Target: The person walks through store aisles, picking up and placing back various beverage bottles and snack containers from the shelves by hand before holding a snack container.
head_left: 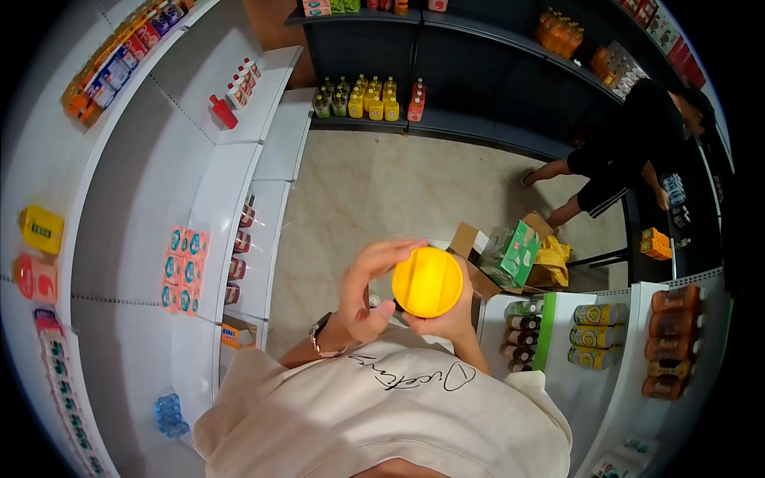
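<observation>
In the head view, a round yellow screw lid (428, 282) with a raised bar across its top is in front of my chest. Whatever body lies under the lid is hidden from above. My right hand (450, 323) is wrapped around its right and lower side, holding it. My left hand (358, 291), with a watch (320, 334) on the wrist, is curved at the lid's left side. Its thumb and fingers are spread apart, with a gap between palm and lid. The fingertips lie close to the upper rim; whether they touch cannot be told.
White shelves (119, 239) on the left carry pink tissue packs (184, 271) and bottles. Beyond my hands stand an open cardboard box (486, 283), a green box (521, 253) and a yellow bag (551, 263). Another person (629, 135) bends at the dark right shelves. Drinks (598, 336) line the near-right shelf.
</observation>
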Action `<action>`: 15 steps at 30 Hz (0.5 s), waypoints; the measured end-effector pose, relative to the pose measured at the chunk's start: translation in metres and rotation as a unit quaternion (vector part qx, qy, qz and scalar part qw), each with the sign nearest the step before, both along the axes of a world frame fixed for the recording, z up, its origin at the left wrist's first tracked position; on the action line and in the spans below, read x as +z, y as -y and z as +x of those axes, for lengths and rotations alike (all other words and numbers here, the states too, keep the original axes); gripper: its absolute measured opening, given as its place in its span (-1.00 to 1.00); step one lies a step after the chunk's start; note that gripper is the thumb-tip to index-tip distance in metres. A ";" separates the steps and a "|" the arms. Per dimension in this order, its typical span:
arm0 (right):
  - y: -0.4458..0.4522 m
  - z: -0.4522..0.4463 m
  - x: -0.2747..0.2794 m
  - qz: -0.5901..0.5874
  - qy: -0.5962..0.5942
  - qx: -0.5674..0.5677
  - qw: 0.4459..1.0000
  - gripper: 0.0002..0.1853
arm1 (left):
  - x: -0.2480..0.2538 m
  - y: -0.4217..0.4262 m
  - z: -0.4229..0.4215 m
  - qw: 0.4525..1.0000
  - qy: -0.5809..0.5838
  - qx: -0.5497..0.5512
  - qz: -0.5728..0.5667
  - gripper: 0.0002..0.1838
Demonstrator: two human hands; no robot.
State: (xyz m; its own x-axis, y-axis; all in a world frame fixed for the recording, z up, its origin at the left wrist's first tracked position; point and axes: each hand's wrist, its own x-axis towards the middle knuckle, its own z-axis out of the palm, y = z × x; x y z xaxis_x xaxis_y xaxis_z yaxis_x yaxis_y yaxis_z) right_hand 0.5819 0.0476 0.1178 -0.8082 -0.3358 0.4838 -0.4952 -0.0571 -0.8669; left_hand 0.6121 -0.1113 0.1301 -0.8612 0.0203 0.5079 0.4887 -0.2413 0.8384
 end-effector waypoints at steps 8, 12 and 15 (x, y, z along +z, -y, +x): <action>0.015 -0.158 -0.050 -0.090 0.189 -0.103 0.972 -0.23 | -0.009 0.042 -0.143 0.985 -0.143 0.091 0.015 -0.69; 0.040 -0.247 -0.037 -0.076 0.216 0.015 0.973 -0.18 | -0.002 0.061 -0.257 0.997 -0.045 0.064 -0.012 -0.51; 0.065 -0.323 -0.029 -0.061 0.172 0.040 0.982 -0.17 | 0.007 0.073 -0.349 0.999 0.012 0.005 -0.039 -0.30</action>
State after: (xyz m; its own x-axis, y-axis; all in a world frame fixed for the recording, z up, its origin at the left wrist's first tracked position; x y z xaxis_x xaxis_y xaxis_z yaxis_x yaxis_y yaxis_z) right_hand 0.2590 -0.0172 0.0884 -0.9047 -0.3606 0.2268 -0.1635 -0.1974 -0.9666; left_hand 0.2628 -0.1839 0.1373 -0.8736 0.0499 0.4841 0.4702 -0.1699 0.8660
